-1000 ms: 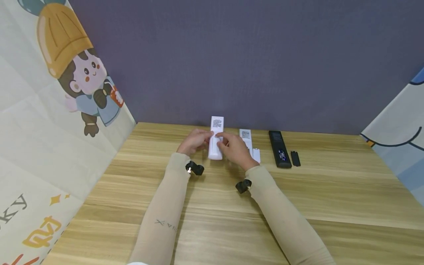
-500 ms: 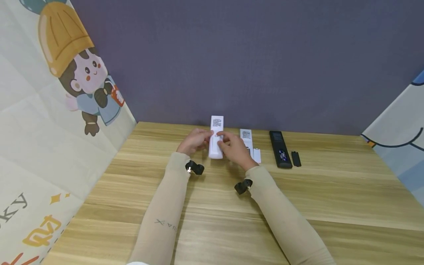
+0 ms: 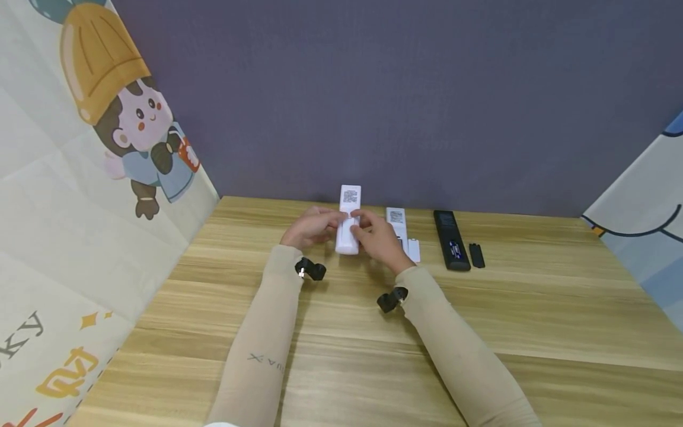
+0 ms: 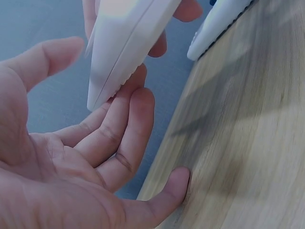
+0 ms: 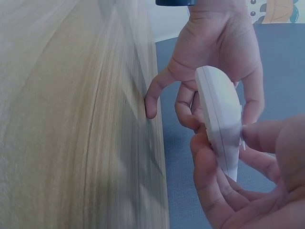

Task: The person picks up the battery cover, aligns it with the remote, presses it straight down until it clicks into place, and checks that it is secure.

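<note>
A white remote control is held back side up between both hands, above the table near its far edge. My left hand supports it from the left, fingers curled beneath and the thumb at the battery cover area. From the right, my right hand pinches the remote, thumb on its back and fingers below. In the right wrist view, a thin cover edge stands slightly off the remote's body beside the right thumb. Fingers partly hide the cover in the head view.
Right of the hands lie a second white remote and its loose white cover. Farther right are a black remote with batteries showing and its black cover. A dark grey panel rises behind the wooden table.
My left thumb has shifted right, farther onto the remote's back, and the left wrist has moved slightly left. The remote has risen slightly. The other remotes lie unchanged.
</note>
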Demonstrator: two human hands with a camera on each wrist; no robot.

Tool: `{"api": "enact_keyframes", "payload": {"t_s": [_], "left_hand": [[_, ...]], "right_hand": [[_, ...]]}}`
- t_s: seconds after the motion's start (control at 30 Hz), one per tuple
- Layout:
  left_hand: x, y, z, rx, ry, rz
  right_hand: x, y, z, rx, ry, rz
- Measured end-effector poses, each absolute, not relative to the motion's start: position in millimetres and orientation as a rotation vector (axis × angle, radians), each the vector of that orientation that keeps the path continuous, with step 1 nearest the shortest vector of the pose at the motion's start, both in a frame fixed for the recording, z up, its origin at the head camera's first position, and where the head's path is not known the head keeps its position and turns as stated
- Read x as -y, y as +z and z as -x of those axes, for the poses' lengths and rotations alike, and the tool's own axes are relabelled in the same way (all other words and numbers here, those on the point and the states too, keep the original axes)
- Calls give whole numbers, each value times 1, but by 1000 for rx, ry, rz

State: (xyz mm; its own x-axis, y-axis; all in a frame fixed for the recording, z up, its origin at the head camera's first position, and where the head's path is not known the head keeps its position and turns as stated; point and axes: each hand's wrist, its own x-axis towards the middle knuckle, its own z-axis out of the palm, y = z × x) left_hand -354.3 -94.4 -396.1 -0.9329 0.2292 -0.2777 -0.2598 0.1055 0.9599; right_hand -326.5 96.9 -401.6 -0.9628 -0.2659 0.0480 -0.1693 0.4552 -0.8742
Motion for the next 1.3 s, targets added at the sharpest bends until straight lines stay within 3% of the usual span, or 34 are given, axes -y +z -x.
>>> {"api": "enact_keyframes", "payload": {"t_s": [1.3], "left_hand": [[92,-399,357,-2077,1856,4]], "right_hand": [[-99,-405,329,-2578,-1614,369]]}}
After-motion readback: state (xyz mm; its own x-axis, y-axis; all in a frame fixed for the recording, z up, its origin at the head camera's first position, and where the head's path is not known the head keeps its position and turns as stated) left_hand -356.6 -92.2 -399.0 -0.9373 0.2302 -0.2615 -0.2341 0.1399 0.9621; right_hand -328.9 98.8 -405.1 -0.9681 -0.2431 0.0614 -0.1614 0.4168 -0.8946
